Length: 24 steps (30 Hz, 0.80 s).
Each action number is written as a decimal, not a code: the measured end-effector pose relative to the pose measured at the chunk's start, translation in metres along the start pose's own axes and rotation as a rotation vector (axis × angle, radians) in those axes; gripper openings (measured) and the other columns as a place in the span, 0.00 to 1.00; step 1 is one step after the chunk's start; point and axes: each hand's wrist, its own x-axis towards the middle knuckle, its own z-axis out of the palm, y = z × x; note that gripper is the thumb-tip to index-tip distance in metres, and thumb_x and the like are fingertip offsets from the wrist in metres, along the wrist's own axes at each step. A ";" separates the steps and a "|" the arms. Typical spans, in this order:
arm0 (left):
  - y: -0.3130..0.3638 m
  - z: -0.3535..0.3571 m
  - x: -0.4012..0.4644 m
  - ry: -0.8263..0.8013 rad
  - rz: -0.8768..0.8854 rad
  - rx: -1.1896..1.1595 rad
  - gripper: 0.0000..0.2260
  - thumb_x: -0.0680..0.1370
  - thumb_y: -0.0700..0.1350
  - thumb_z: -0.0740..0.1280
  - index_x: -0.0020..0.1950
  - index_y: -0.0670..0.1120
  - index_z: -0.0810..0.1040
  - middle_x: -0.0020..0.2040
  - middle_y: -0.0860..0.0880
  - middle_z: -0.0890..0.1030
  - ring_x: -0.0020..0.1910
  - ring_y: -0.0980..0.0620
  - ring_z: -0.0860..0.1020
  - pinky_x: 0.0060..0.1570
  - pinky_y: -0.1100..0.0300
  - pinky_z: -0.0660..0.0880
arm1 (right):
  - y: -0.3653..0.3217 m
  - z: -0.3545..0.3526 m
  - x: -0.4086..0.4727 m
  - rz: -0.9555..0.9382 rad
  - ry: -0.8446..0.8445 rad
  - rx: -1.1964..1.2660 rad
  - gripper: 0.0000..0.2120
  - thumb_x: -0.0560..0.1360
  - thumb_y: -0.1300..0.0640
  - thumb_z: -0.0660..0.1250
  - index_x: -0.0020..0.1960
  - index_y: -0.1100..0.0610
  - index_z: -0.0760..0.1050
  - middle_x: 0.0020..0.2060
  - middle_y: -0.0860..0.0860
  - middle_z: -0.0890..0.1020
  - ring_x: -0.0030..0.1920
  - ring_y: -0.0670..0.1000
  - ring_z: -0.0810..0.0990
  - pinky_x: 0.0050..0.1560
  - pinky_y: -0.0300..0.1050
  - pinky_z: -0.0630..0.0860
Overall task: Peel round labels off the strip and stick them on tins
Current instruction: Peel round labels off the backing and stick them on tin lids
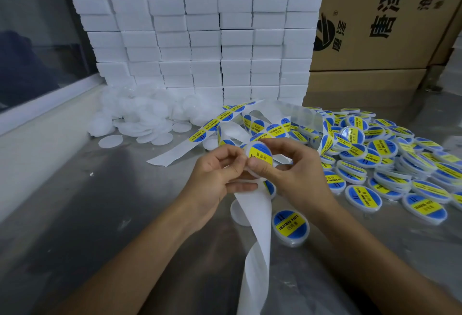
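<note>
Well into a long batch, by the look of it: a large heap of labelled tins [390,154], each bearing the blue-and-yellow "SOLDERING PASTE" sticker, fills the metal table [75,214] from about 2 to 4 o'clock of the hands, and one more labelled tin [290,227] lies alone at about 5 o'clock. At centre, the right hand [295,172] pinches a small white tin [259,155] by its rim, thumb low on the near edge and fingers curled over the top, with a round label [260,155] already sitting on its face. The left hand [220,177] closes thumb and forefinger at the tin's left edge, apparently pressing the label down, while its lower fingers hold the spent white backing strip [257,234], which trails off toward 6 o'clock. The still-loaded label strip [225,117] loops across the table at 12 o'clock, many stickers left on it. A pile of bare white tins [140,119] waits at 10 to 11 o'clock, before the stacked white boxes [200,27], so plenty remains. Cardboard cartons [375,27] stand at 1 o'clock.
</note>
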 end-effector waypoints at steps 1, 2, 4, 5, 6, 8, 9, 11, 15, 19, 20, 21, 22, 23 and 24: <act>0.000 0.001 0.000 -0.007 0.010 0.031 0.04 0.73 0.43 0.66 0.39 0.46 0.78 0.39 0.45 0.83 0.40 0.48 0.84 0.37 0.58 0.80 | 0.000 -0.002 0.000 0.002 0.002 0.014 0.28 0.58 0.39 0.77 0.53 0.52 0.83 0.47 0.45 0.85 0.46 0.49 0.84 0.43 0.48 0.80; 0.001 0.002 0.000 -0.015 0.024 0.067 0.05 0.75 0.42 0.65 0.40 0.45 0.77 0.38 0.46 0.82 0.39 0.49 0.83 0.36 0.58 0.80 | 0.000 -0.002 0.000 -0.006 0.009 0.016 0.26 0.57 0.39 0.77 0.51 0.52 0.83 0.45 0.46 0.86 0.41 0.48 0.84 0.38 0.44 0.78; 0.001 0.004 -0.001 -0.045 0.046 0.123 0.05 0.77 0.41 0.64 0.41 0.44 0.76 0.38 0.46 0.80 0.38 0.50 0.80 0.35 0.59 0.80 | -0.001 -0.002 -0.001 -0.031 0.039 0.022 0.22 0.57 0.41 0.78 0.44 0.54 0.82 0.39 0.49 0.85 0.30 0.47 0.81 0.28 0.38 0.74; 0.002 0.004 -0.001 -0.062 0.053 0.141 0.05 0.76 0.43 0.64 0.42 0.43 0.76 0.39 0.46 0.80 0.38 0.51 0.80 0.35 0.59 0.80 | -0.001 -0.002 -0.001 -0.036 0.055 0.048 0.21 0.58 0.43 0.77 0.41 0.57 0.81 0.35 0.51 0.85 0.26 0.48 0.79 0.24 0.38 0.72; 0.003 0.005 -0.002 -0.071 0.060 0.159 0.06 0.75 0.45 0.64 0.42 0.43 0.76 0.40 0.45 0.80 0.38 0.50 0.79 0.34 0.59 0.79 | -0.002 -0.002 -0.001 -0.039 0.066 0.080 0.20 0.60 0.45 0.77 0.40 0.61 0.80 0.32 0.54 0.84 0.23 0.49 0.78 0.23 0.38 0.72; 0.005 0.003 -0.001 -0.064 0.068 0.184 0.06 0.75 0.45 0.64 0.43 0.43 0.75 0.40 0.44 0.81 0.39 0.49 0.79 0.34 0.59 0.79 | -0.002 -0.001 0.000 -0.056 0.067 0.113 0.18 0.66 0.48 0.74 0.38 0.65 0.78 0.27 0.56 0.82 0.21 0.50 0.76 0.22 0.39 0.72; 0.006 0.002 -0.001 -0.052 0.071 0.189 0.06 0.76 0.44 0.63 0.43 0.43 0.76 0.40 0.45 0.81 0.39 0.49 0.79 0.33 0.59 0.79 | -0.002 0.000 0.000 -0.061 0.062 0.113 0.17 0.69 0.49 0.72 0.37 0.64 0.77 0.25 0.56 0.81 0.21 0.50 0.76 0.23 0.39 0.72; 0.007 -0.001 0.000 -0.030 0.068 0.182 0.06 0.76 0.45 0.63 0.42 0.44 0.76 0.39 0.47 0.82 0.39 0.50 0.80 0.33 0.59 0.78 | -0.002 0.003 0.001 -0.051 0.056 0.121 0.16 0.73 0.51 0.70 0.36 0.64 0.76 0.22 0.54 0.79 0.20 0.49 0.75 0.23 0.38 0.72; 0.006 -0.001 0.000 0.059 0.037 0.083 0.11 0.81 0.43 0.61 0.40 0.47 0.77 0.40 0.47 0.83 0.38 0.50 0.81 0.31 0.57 0.78 | 0.001 0.004 0.002 0.006 -0.021 0.196 0.04 0.77 0.64 0.68 0.46 0.66 0.78 0.26 0.54 0.82 0.25 0.48 0.80 0.29 0.39 0.77; 0.007 0.001 0.001 0.174 -0.013 0.049 0.10 0.81 0.44 0.61 0.46 0.42 0.79 0.39 0.44 0.85 0.35 0.49 0.82 0.29 0.58 0.78 | 0.000 0.000 0.000 -0.007 -0.141 0.137 0.21 0.71 0.68 0.74 0.61 0.54 0.77 0.37 0.55 0.83 0.32 0.58 0.84 0.36 0.51 0.83; 0.007 0.001 0.001 0.184 -0.021 0.065 0.10 0.81 0.45 0.62 0.46 0.41 0.79 0.39 0.43 0.84 0.34 0.49 0.82 0.28 0.59 0.77 | 0.000 0.000 -0.001 -0.023 -0.172 0.084 0.24 0.69 0.68 0.76 0.62 0.52 0.77 0.40 0.55 0.83 0.32 0.57 0.84 0.37 0.54 0.83; 0.007 0.001 0.001 0.192 -0.023 0.089 0.11 0.80 0.47 0.63 0.46 0.42 0.80 0.39 0.41 0.84 0.34 0.48 0.81 0.28 0.60 0.77 | 0.000 0.001 -0.002 -0.039 -0.198 0.031 0.25 0.68 0.67 0.77 0.61 0.51 0.77 0.42 0.55 0.83 0.32 0.56 0.85 0.38 0.55 0.83; 0.007 0.001 0.001 0.196 -0.029 0.104 0.11 0.78 0.49 0.65 0.45 0.42 0.81 0.40 0.40 0.83 0.34 0.48 0.81 0.27 0.60 0.76 | 0.000 0.002 -0.003 -0.048 -0.209 -0.003 0.25 0.67 0.66 0.78 0.60 0.51 0.78 0.43 0.55 0.83 0.31 0.55 0.85 0.38 0.54 0.83; 0.006 0.001 0.001 0.198 -0.030 0.117 0.13 0.75 0.51 0.66 0.44 0.43 0.82 0.40 0.39 0.83 0.33 0.48 0.81 0.27 0.61 0.76 | 0.000 0.002 -0.003 -0.049 -0.209 -0.009 0.24 0.67 0.66 0.79 0.59 0.51 0.78 0.43 0.56 0.83 0.30 0.55 0.85 0.38 0.53 0.83; 0.006 0.002 0.000 0.200 -0.033 0.120 0.14 0.73 0.53 0.67 0.43 0.43 0.82 0.39 0.40 0.83 0.33 0.48 0.81 0.27 0.61 0.76 | 0.000 0.002 -0.002 -0.040 -0.200 0.004 0.22 0.67 0.65 0.79 0.58 0.53 0.78 0.41 0.57 0.83 0.30 0.55 0.85 0.36 0.52 0.83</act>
